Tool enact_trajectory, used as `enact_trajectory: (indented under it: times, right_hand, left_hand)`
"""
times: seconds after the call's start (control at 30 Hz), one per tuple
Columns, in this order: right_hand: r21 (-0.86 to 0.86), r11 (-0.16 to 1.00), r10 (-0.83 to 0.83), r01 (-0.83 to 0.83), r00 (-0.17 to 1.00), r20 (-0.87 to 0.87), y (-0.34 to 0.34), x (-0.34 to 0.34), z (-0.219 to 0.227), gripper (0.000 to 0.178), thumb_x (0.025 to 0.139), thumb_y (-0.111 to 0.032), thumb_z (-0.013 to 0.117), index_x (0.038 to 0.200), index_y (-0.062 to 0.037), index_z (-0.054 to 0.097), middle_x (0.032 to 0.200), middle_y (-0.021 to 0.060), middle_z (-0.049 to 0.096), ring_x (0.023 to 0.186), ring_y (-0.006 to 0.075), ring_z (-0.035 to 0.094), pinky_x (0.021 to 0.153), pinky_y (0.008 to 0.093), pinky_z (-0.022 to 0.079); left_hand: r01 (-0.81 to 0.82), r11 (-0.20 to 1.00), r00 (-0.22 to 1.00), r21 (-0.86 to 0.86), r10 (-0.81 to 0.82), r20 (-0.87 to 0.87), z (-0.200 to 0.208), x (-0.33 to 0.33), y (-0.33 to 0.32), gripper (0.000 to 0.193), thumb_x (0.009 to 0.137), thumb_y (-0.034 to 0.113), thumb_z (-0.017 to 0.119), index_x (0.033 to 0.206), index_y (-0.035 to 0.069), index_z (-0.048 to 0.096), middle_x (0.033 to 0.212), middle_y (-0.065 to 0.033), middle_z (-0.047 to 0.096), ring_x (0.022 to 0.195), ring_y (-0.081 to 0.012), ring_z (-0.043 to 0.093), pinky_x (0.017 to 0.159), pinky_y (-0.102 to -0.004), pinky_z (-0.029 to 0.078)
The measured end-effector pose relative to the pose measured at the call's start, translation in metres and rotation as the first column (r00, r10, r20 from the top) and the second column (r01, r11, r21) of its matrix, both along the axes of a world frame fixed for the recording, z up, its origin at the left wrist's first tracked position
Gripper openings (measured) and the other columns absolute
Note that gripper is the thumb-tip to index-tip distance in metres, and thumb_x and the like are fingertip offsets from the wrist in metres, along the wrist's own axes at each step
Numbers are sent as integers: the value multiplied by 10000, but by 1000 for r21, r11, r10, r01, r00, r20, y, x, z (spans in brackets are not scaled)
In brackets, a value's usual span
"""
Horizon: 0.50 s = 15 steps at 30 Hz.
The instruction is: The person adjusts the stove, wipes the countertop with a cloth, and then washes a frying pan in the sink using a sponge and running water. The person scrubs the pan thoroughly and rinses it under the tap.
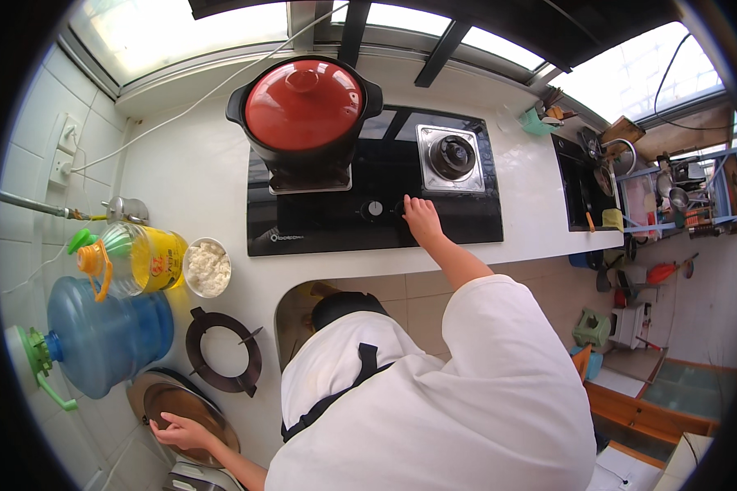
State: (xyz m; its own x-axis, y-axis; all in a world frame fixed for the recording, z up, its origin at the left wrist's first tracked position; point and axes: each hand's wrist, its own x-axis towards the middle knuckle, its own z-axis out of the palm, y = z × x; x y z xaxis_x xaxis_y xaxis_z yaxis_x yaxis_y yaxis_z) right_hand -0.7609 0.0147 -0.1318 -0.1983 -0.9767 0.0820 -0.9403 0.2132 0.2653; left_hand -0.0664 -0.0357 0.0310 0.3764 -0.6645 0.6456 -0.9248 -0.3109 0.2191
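My right hand [421, 219] reaches over the front of the black glass gas stove [319, 231]. Its fingers close round the right-hand control knob [399, 209], which they mostly cover. The other control knob [375, 209] shows just left of it. On the left burner stands a black pot [303, 157] with two side handles and a red lid [303, 102] on top. The right burner [451, 157] carries nothing, and no flame shows on it. Low on the left, my left hand [182, 432] is open, fingers loosely stretched, over a round brown metal pan or lid [162, 401].
Left of the stove are a white bowl [208, 268] of pale, lumpy food, an oil bottle [149, 260], a blue water jug [110, 327] and a dark pot-support ring [195, 344]. A white cord [190, 108] runs behind the pot. A sink [580, 184] lies right.
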Motion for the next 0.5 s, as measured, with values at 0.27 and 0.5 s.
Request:
enact_trajectory:
  times: [0.27,0.5]
  right_hand:
    - [-14,998,55,-55,998,-18,-2,-5,1,579,830,-301,672,1283,17,501,965,65,562,931,204,540,843,330,415]
    - [-59,996,63,-64,998,-27,3,-10,-5,516,835,-248,620,1267,18,529,923,48,554,899,196,536,821,322,411]
  left_hand:
    - [304,947,953,-105,-303,26,15,-37,1,371,990,236,554,1272,-2,507,1213,-131,530,589,-151,415,617,-285,446]
    - [389,916,913,-96,-398,-94,41,-101,17,369,1005,198,481,1303,-19,458,1278,-132,506,618,-143,407,615,-291,407]
